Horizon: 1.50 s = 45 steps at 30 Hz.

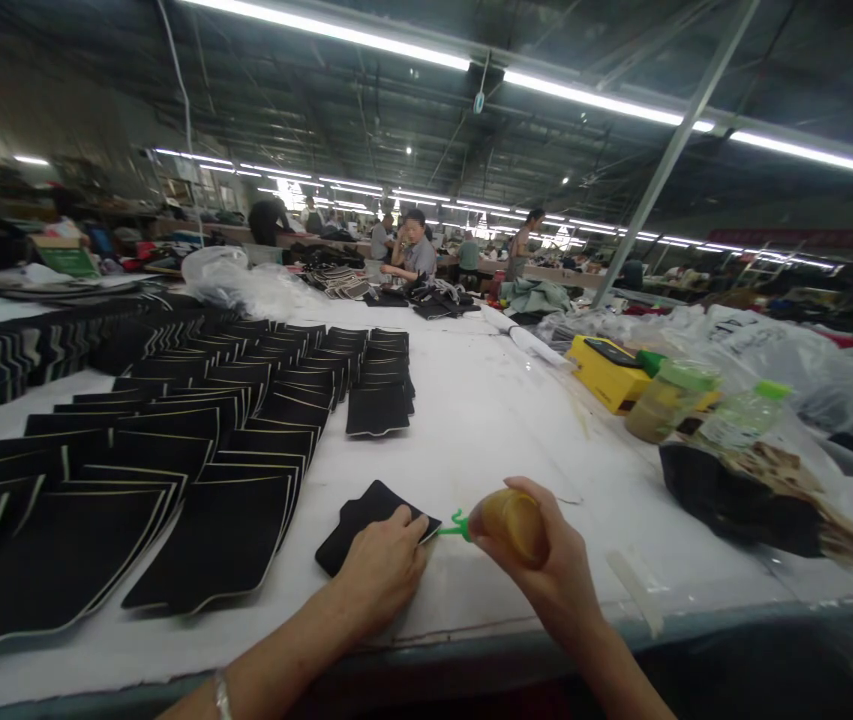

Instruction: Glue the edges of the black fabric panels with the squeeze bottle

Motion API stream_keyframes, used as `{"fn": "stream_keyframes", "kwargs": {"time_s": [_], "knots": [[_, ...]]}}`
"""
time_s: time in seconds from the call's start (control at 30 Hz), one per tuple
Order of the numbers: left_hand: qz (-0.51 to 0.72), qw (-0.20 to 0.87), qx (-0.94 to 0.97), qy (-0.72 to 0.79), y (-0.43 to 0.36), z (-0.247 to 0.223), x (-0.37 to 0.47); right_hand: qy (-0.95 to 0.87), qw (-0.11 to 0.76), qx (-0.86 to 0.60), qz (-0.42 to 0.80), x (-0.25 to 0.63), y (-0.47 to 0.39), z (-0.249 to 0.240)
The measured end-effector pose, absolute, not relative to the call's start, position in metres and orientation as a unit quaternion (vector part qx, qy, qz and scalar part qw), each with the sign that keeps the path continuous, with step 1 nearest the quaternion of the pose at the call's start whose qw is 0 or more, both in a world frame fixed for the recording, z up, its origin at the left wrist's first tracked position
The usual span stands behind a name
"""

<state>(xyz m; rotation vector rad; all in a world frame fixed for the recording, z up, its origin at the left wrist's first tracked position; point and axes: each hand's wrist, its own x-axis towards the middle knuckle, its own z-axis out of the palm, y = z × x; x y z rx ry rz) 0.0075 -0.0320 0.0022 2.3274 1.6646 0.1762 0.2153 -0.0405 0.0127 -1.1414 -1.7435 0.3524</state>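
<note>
My left hand [385, 565] presses on a black fabric piece [366, 508] lying on the white table, its fingertips near the piece's right corner. In my right hand [557, 570] is a yellowish-brown squeeze bottle [514, 525], tilted on its side with the fingers wrapped round it. The bottle's green nozzle [456, 527] points left, and its tip is at the right corner of the fabric piece; whether it touches cannot be made out. Rows of overlapping black pieces [208, 540] with pale edges cover the left of the table.
To the right stand a yellow box [606, 372], a jar with a green lid [670, 400] and a clear bottle [745, 418], beside a dark bag [741, 500]. Plastic sheeting [246, 282] lies at the back left. A person [415, 250] sits beyond the table.
</note>
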Motion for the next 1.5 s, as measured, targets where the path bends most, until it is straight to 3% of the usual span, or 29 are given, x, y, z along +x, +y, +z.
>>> {"fn": "stream_keyframes", "kwargs": {"time_s": [0.33, 1.5], "knots": [[0.064, 0.132, 0.82, 0.553, -0.032, -0.004, 0.002, -0.636, 0.53, -0.49, 0.274, 0.214, -0.039, 0.017], [0.081, 0.174, 0.827, 0.528, -0.036, 0.002, -0.008, -0.606, 0.52, -0.473, 0.373, 0.216, -0.048, 0.003]]}}
